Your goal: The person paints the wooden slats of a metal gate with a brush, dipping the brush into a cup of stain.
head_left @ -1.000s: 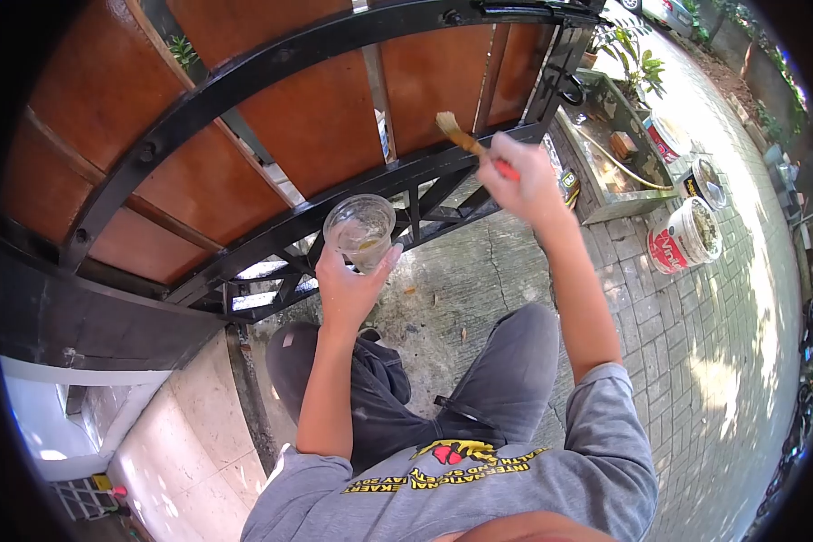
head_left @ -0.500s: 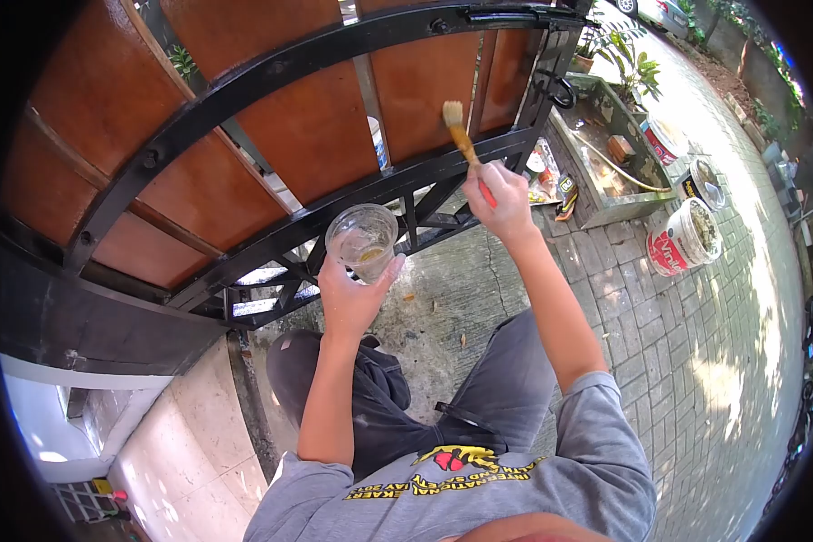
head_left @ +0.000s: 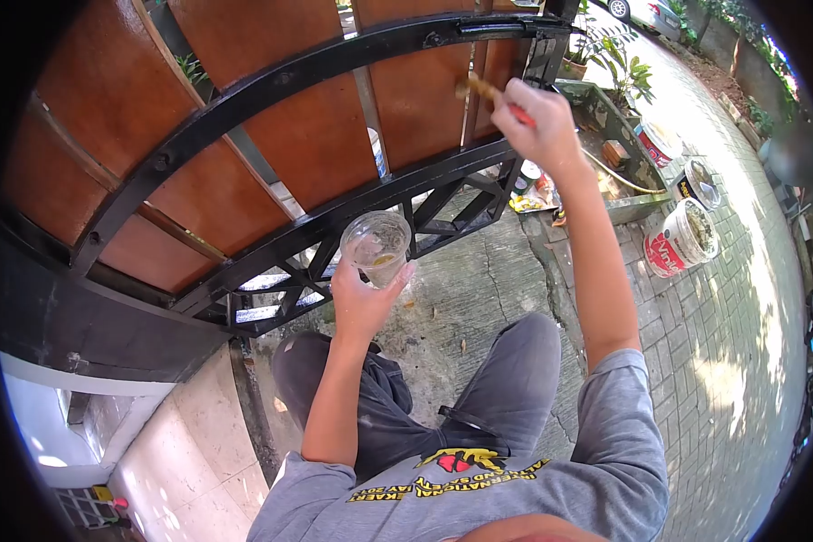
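Two hands busy, both yours. Your left hand (head_left: 363, 303) wrapped from below round clear round plastic cup (head_left: 377, 246), fingers closed on its wall. Cup upright, just before lower black rail of brown-panelled, black-framed metal gate (head_left: 316, 135); yellowish dregs inside, hard to make out. Your right hand (head_left: 537, 122) fisted round wooden-handled paintbrush (head_left: 481, 88), red bit of handle showing at knuckles. Bristles at brown panel near gate's top right corner, blurred, half lost against dark frame. White paint buckets (head_left: 682, 237) on paving at right, contents unclear.
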A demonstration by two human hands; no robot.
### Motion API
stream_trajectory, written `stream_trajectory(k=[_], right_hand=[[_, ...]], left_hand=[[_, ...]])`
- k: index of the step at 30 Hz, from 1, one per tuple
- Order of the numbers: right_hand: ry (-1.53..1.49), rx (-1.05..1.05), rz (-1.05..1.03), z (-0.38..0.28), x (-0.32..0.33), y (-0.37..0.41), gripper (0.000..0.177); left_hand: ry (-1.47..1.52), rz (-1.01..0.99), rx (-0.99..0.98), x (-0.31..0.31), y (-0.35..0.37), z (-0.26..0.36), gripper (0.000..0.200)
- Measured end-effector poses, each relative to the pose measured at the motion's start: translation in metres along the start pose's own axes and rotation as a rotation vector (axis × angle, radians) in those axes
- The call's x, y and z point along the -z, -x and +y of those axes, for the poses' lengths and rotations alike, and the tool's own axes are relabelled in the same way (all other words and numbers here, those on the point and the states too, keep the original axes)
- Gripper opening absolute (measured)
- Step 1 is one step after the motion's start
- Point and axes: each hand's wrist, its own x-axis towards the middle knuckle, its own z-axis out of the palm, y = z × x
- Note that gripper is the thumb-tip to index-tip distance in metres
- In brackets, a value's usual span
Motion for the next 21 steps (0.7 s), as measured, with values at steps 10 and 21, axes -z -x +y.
stream_trajectory(k=[10, 21], right_hand=[[-0.043, 0.047, 0.051, -0.004, -0.053, 0.061, 0.016], [-0.170, 0.038, -0.199, -0.012, -0.049, 0.049, 0.012]], left_hand=[[-0.001, 0.008, -0.022, 0.001, -0.003, 0.006, 0.070], [-0.002, -0.008, -0.034, -0.006, -0.006, 0.002, 0.070]])
